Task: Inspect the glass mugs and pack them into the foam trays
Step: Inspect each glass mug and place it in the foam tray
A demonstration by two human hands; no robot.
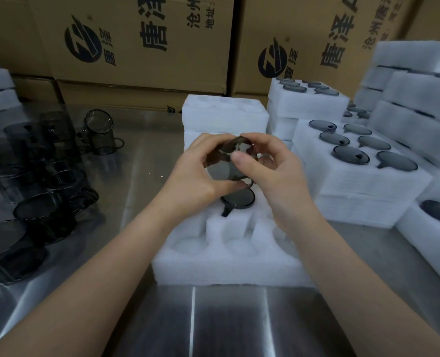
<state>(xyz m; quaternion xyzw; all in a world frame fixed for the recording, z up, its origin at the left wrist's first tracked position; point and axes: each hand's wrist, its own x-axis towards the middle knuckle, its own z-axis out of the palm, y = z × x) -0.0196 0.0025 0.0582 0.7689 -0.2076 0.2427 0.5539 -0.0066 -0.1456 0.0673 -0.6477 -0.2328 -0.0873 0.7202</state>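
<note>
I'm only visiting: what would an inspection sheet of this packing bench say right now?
Surface: shiny metal table.
Job's things: held mug tilted above the open foam tray; packed mug seated in one pocket; loose mugs at left; filled trays at right.
Clutter: nothing seen.
Grippers: left hand and right hand both grip the held mug, fingers curled round it.
Cables: nothing seen.
Surroundings: printed cardboard boxes behind; more foam stacks at both edges.
</note>
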